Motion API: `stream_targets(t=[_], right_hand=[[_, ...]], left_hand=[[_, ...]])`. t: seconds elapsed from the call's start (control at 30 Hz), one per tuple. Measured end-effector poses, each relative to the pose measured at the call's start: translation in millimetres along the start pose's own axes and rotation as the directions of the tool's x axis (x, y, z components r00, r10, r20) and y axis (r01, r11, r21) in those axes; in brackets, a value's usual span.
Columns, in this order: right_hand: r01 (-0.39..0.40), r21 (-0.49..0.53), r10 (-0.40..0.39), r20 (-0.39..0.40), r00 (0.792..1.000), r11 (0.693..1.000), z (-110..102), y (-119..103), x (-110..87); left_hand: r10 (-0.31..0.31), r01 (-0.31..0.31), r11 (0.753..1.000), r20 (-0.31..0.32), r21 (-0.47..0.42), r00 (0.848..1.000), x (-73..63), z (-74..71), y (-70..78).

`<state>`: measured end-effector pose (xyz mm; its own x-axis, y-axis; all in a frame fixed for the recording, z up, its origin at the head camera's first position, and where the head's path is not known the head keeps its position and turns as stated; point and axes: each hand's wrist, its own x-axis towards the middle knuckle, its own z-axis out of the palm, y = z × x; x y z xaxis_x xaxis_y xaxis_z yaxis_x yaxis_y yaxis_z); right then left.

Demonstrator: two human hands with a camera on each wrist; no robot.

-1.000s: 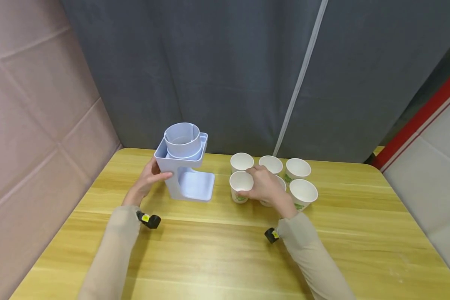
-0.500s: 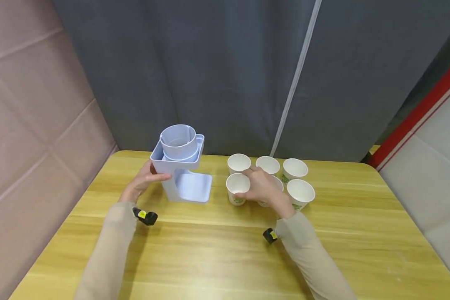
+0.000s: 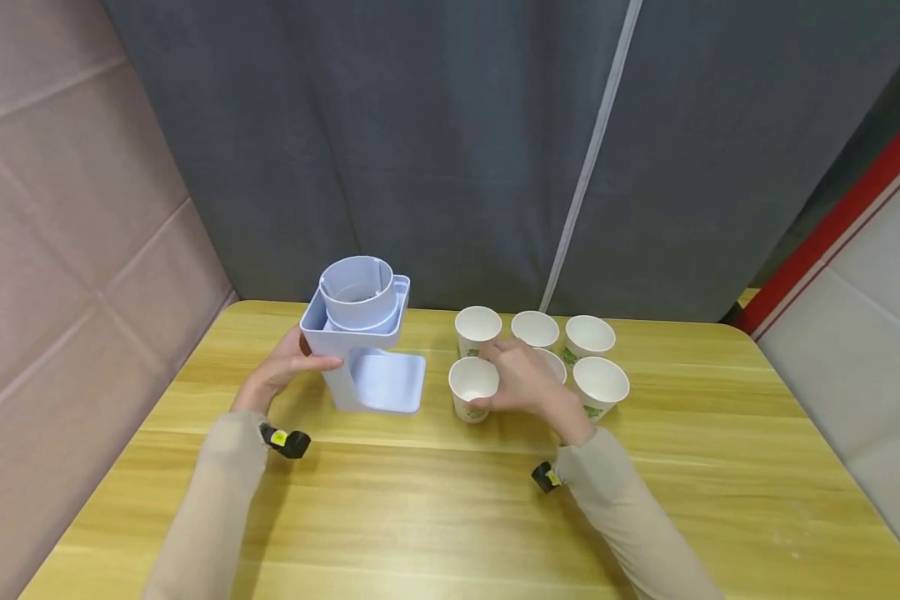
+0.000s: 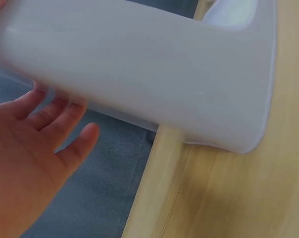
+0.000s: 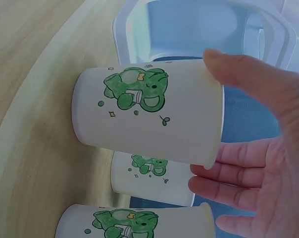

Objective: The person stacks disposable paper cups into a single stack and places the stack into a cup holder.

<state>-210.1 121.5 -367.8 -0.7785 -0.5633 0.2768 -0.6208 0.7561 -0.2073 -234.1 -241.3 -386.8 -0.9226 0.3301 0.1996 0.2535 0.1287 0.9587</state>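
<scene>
A pale lavender plastic stand [image 3: 337, 387] has a tray-like top, a flat base and a round cup-shaped holder [image 3: 356, 296] on top. My left hand [image 3: 283, 367] grips its column from the left; in the left wrist view several fingertips [image 4: 77, 101] touch the column's side. To the right, my right hand [image 3: 525, 379] pinches the rim of the near-left white paper cup [image 3: 471, 392]. The right wrist view shows the thumb [image 5: 238, 72] on one side of this upright cup [image 5: 154, 109] and fingers on the other. Its green cartoon print faces that camera.
Behind and right of the held cup stand more white paper cups in two rows, including a back-left cup [image 3: 477, 327] and a near-right cup [image 3: 601, 385]. My right hand partly covers one. A grey curtain [image 3: 420, 150] hangs behind the wooden table [image 3: 420, 517].
The held paper cup has shifted slightly toward me, away from the cup behind it. The stand, held by my left hand, has also come a little nearer. The other cups stay put.
</scene>
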Motion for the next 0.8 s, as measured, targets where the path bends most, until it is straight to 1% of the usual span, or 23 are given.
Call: stream_targets(t=[0.13,0.2,0.53,0.8], right_hand=[[0.062,-0.017,-0.062,-0.011,0.998,0.998,-1,-2,-2.8],[0.072,-0.023,-0.072,-0.003,0.997,0.997,-2,-3,-4.0],[0.053,-0.039,-0.05,0.067,0.997,0.998,-6,-8,-11.1],[0.047,-0.044,-0.043,0.083,0.996,0.998,-9,-10,-14.7]], left_hand=[[-0.016,0.015,0.999,0.01,0.035,1.0,-6.3,0.8,1.5],[-0.022,0.021,0.999,0.01,0.049,1.0,-9.0,1.3,2.2],[-0.014,0.013,0.996,0.007,0.093,1.0,-20.4,5.5,3.6],[-0.006,0.006,0.996,0.0,0.094,1.0,-25.5,8.6,3.9]])
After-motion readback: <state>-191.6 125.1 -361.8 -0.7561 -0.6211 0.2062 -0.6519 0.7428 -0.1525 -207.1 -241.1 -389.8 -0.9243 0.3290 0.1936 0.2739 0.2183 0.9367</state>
